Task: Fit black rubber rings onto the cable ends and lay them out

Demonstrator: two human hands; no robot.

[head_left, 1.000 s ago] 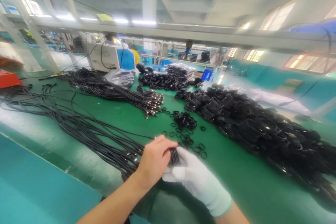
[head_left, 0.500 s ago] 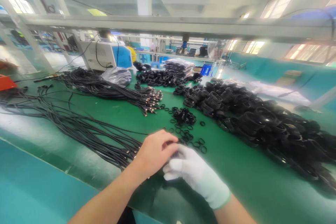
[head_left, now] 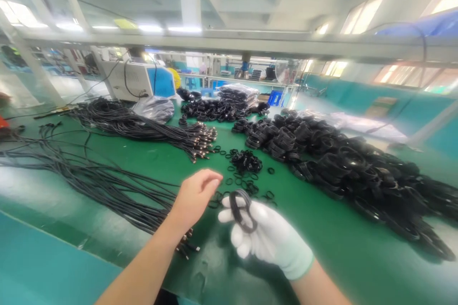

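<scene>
My right hand (head_left: 266, 233), in a white glove, holds a small coil of black cable (head_left: 244, 212) upright between its fingers. My left hand (head_left: 196, 195) is bare and apart from the coil, just to its left. Its fingers and thumb are closed together. Whether anything small is pinched in them is hidden. Beyond the hands lies a small heap of black rings (head_left: 246, 161), with several loose rings spread toward me. A bundle of straight black cables (head_left: 118, 195) runs under my left forearm, its metal plug ends showing beside the wrist.
A long pile of coiled black cables (head_left: 343, 162) covers the right of the green table (head_left: 143, 152). Another cable bundle (head_left: 150, 126) lies at the back left, near a grey plastic bag (head_left: 153, 108) and a white and blue machine (head_left: 138, 80). A rail (head_left: 222, 43) crosses above.
My hands have come apart: the left moved left, away from the right. The right hand has turned, so the coiled cable in it now shows. The whole view has shifted slightly.
</scene>
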